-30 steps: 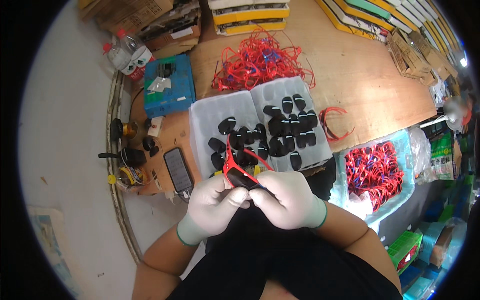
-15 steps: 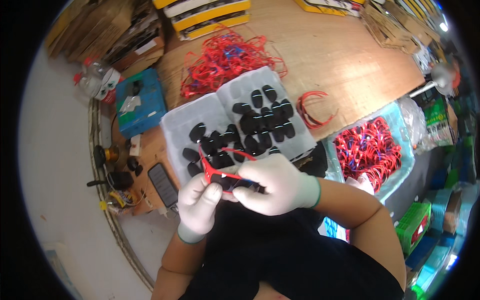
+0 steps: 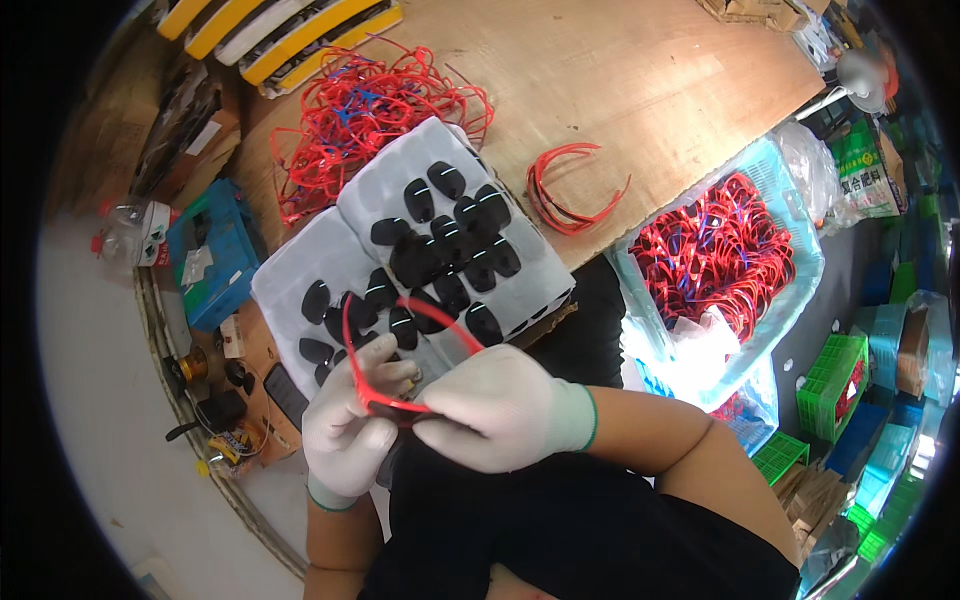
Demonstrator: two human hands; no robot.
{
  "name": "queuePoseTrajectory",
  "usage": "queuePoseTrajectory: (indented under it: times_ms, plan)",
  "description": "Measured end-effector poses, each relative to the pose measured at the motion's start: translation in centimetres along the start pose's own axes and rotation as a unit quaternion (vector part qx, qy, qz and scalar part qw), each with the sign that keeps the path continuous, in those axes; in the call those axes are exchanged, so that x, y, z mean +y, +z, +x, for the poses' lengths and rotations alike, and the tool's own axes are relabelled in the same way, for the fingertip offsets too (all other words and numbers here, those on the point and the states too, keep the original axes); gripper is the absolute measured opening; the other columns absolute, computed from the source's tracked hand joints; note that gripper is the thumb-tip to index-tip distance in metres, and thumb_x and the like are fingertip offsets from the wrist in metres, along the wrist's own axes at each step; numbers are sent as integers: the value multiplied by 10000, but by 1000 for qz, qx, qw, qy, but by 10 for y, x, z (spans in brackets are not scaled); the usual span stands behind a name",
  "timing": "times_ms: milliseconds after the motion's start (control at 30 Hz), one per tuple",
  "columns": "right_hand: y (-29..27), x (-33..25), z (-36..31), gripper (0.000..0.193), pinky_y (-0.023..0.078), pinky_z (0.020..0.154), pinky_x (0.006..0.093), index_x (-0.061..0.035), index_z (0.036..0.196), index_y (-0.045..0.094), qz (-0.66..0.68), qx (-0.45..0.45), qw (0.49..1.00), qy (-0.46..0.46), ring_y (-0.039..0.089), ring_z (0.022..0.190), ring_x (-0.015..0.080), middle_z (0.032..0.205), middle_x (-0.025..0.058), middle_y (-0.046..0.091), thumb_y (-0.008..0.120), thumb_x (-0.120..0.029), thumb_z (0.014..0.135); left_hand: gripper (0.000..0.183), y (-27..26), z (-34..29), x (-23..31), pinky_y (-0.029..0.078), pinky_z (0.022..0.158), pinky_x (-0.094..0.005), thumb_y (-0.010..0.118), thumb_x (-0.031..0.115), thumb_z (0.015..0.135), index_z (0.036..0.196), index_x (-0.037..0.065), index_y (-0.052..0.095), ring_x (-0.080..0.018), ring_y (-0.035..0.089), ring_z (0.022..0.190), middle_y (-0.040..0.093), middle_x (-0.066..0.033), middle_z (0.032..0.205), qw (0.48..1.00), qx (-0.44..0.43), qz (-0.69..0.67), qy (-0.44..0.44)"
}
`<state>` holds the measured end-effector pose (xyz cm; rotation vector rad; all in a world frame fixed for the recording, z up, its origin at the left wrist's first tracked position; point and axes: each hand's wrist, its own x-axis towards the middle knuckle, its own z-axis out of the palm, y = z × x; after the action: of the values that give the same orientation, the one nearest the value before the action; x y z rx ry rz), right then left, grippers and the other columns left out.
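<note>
Both my hands wear white gloves and hold one pair of red-framed sunglasses (image 3: pixel 372 398) close to my body, temples pointing away. My right hand (image 3: pixel 505 408) pinches one end of the front, covering that part. Around the other end curls my left hand (image 3: pixel 345 430), its thumb on the near side and its fingers behind the frame. A dark lens shows in part at the lower rim; the other lens area is hidden. Just beyond my hands lies a white moulded tray (image 3: pixel 295 265) with several loose dark lenses (image 3: pixel 447 180) on it.
A tangled heap of red frames (image 3: pixel 345 125) lies behind the tray. A few red glasses (image 3: pixel 570 190) rest on the table (image 3: pixel 640 90) to the right. Beside the table stands a light-blue crate (image 3: pixel 800 240) full of red glasses. Leftward are a blue box (image 3: pixel 215 255) and a phone (image 3: pixel 287 393).
My view has shifted, so the table things sit further left. The sunglasses have come nearer my body and tilted, and my left thumb and fingers have spread somewhat.
</note>
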<state>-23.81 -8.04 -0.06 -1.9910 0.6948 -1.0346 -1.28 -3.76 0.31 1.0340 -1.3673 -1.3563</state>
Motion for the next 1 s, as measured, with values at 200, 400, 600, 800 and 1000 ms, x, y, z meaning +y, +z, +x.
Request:
queuePoseTrajectory:
  times_ms: [200, 400, 600, 800, 1000]
  plan:
    - [-99, 107, 5, 173, 530, 717, 522, -36, 981, 614, -239, 217, 901, 290, 672, 829, 439, 853, 221, 673, 589, -207, 999, 233, 8, 45, -3, 524, 1043, -439, 585, -31, 860, 1066, -29, 692, -343, 669, 1218, 594, -239, 1417, 1000, -21, 3, 1]
    - [-99, 219, -8, 269, 526, 841, 570, -22, 1064, 598, -319, 45, 850, 418, 687, 931, 469, 966, 269, 710, 480, -264, 1047, 161, 28, 82, -2, 543, 999, -438, 614, 93, 942, 1052, -5, 679, -326, 694, 1151, 661, -235, 1302, 996, -67, 59, -32]
    - [-86, 207, -9, 298, 542, 877, 549, -30, 1075, 620, -294, -69, 843, 446, 703, 971, 445, 993, 253, 729, 468, -285, 1047, 192, 32, 86, -9, 535, 1018, -442, 554, 15, 912, 1057, -10, 678, -335, 700, 1150, 677, -220, 1247, 996, -59, 33, -50]
    - [-94, 202, -11, 318, 532, 906, 542, -26, 1120, 639, -277, -125, 861, 409, 685, 1007, 457, 1022, 269, 720, 498, -293, 1020, 192, 29, 72, -6, 536, 1023, -447, 545, 12, 922, 1058, -2, 679, -336, 702, 1150, 678, -219, 1243, 996, -58, 38, -49]
    - [-113, 182, -17, 507, 529, 966, 496, -32, 1318, 584, -246, -99, 887, 379, 658, 1129, 425, 1183, 249, 698, 604, -304, 890, 168, 15, 40, -5, 540, 1018, -430, 565, 30, 939, 1064, 8, 675, -322, 709, 1142, 681, -215, 1243, 999, -20, 25, -30]
